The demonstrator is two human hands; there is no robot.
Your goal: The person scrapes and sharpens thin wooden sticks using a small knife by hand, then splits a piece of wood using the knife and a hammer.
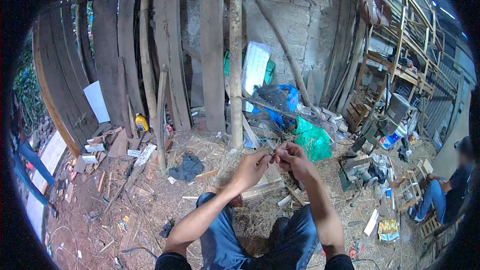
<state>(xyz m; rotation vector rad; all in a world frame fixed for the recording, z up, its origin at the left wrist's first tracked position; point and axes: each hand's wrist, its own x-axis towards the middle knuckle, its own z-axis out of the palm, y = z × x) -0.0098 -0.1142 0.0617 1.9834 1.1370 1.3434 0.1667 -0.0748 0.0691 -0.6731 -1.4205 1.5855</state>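
Observation:
My left hand (252, 171) and my right hand (295, 160) meet in front of me, above my knees. Thumb and fingers are pinched together on both, fingertips almost touching. A small dark bit shows between them, too small to name. Close to the fingertips a thin pale sliver (270, 144) points up and to the left; whether it is held cannot be made out. Beneath the hands, a wooden board (265, 190) lies on straw-covered ground between my jeans-clad legs.
A wooden post (236, 60) stands ahead, with tall planks (212, 50) leaning behind. Green plastic (312, 140) and a black cloth (186, 167) lie on the littered ground. A person (445, 190) sits at the right; another person's legs (35, 165) show at the left.

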